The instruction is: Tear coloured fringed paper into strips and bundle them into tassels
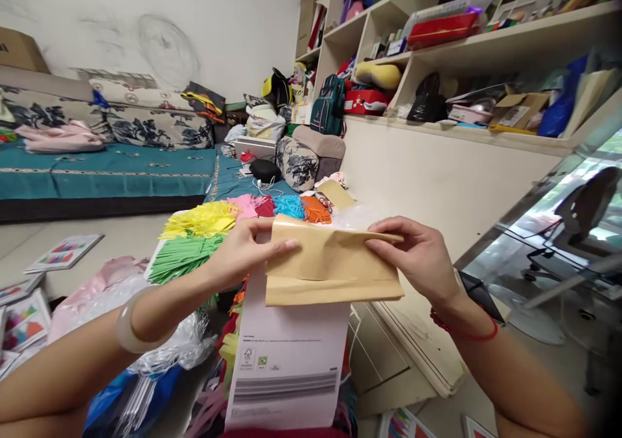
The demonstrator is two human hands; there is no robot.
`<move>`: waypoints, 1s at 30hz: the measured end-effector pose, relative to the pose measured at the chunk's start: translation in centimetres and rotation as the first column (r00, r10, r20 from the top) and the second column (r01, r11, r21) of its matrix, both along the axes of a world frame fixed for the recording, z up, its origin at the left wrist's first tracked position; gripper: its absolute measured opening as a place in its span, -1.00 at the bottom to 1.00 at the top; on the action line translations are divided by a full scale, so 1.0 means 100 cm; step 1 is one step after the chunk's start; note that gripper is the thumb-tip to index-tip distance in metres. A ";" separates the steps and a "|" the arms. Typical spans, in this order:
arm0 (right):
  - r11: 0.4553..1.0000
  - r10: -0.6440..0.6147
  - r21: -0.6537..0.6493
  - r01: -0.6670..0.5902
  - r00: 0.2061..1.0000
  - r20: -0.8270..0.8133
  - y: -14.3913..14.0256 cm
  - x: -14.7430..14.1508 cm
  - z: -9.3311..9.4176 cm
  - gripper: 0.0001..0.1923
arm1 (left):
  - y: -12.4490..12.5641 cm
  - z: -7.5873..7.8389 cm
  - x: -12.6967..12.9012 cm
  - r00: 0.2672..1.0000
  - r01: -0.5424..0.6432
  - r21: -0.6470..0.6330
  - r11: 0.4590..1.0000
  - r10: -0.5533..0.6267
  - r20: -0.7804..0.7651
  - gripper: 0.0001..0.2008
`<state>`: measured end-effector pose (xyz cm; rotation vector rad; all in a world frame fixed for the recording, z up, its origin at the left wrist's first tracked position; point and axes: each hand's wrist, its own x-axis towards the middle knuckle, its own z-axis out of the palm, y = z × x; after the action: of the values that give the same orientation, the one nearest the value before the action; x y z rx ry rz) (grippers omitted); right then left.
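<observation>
Both hands hold a folded piece of brown kraft paper [335, 256] up in front of me; whether it is a bag or an envelope I cannot tell. At its left end, my left hand [247, 250] pinches it with the thumb on the near face and the fingers behind. My right hand [413, 250] grips the upper right corner between thumb and fingers. Below and behind the paper lies a white printed sheet [286, 367] with small logos and grey stripes. Tissue tassels in green [182, 258], yellow [201, 221], blue [289, 206] and orange [315, 210] lie just beyond.
Crumpled clear plastic [177, 337] lies at left, near several printed packs [63, 253] on the floor. Cream flat boards [413, 341] are at lower right. Behind stand a teal-covered sofa [111, 172] and crowded shelves [461, 49]. An office chair [593, 208] is at far right.
</observation>
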<state>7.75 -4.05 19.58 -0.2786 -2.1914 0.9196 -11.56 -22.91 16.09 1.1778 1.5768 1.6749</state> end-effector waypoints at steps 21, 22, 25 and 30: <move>0.952 0.189 0.244 -0.186 0.982 0.008 -0.027 0.038 -0.004 -0.60 | -0.018 -0.015 0.014 0.957 -0.143 -0.049 0.989 0.125 -0.262 -0.70; 0.944 0.176 0.285 -0.166 0.984 -0.008 -0.029 0.039 -0.004 -0.60 | -0.019 -0.015 0.013 0.958 -0.135 -0.042 0.990 0.120 -0.261 -0.70; 0.918 0.150 0.380 -0.117 0.987 -0.058 -0.036 0.042 -0.005 -0.62 | -0.020 -0.016 0.012 0.953 -0.128 -0.023 0.992 0.117 -0.281 -0.72; 0.881 0.171 0.457 -0.117 0.982 -0.079 -0.044 0.047 -0.006 -0.62 | -0.021 -0.018 0.011 0.943 -0.109 0.008 0.994 0.106 -0.315 -0.77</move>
<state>12.44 -8.49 18.93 0.1624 -2.2613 0.4608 -10.43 -24.98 14.25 1.4342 1.8688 1.6033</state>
